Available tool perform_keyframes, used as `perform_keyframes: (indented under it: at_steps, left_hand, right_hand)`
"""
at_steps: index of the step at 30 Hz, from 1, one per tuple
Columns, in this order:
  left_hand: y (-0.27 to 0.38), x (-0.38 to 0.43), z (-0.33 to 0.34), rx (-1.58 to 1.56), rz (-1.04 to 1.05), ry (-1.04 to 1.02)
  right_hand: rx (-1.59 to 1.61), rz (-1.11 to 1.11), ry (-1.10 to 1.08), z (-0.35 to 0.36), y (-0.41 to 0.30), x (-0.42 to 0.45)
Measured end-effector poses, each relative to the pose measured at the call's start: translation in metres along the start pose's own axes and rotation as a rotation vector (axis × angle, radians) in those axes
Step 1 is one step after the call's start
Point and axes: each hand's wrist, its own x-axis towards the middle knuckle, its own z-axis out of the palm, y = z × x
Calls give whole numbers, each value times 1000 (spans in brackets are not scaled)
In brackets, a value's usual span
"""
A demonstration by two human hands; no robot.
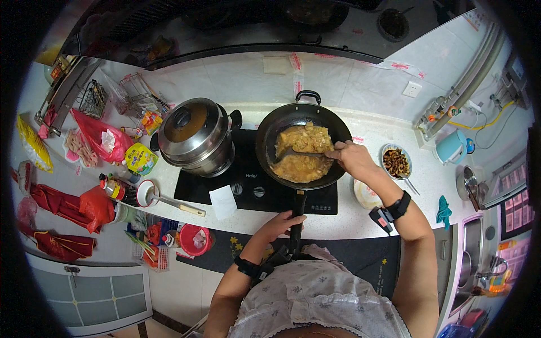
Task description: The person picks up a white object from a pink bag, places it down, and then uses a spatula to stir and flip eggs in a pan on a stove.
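Note:
A black wok stands on the right side of the black glass cooktop. In it lies yellowish-brown food in sauce. My right hand grips a dark spatula, whose blade rests at the food's left part and whose shaft crosses between two portions. My left hand is at the wok's long black handle, with fingers round it. A steel pot with a lid stands on the cooktop's left side. Right of the wok, a bowl of dark cooked food has a spoon in it.
A white paper lies over the cooktop's front edge. At left are a white ladle pot, sauce bottles and bags. A plate sits under my right forearm. A light-blue jug, a teal cloth and a sink are at right.

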Motion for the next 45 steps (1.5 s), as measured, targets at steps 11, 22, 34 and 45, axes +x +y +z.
perform_keyframes:
  at_steps: [11, 22, 34, 45]
  left_hand:
    - [2, 6, -6, 20, -27, 28]
    - [14, 8, -7, 67, -29, 94]
    - [3, 14, -10, 167, 13, 126]
    - [0, 17, -14, 312, 4, 187]
  right_hand:
    - [-38, 148, -97, -98, 5, -60]
    - [-55, 269, 29, -29, 9, -38]
    - [83, 442, 193, 24, 31, 19]
    - [161, 304, 44, -12, 16, -15]
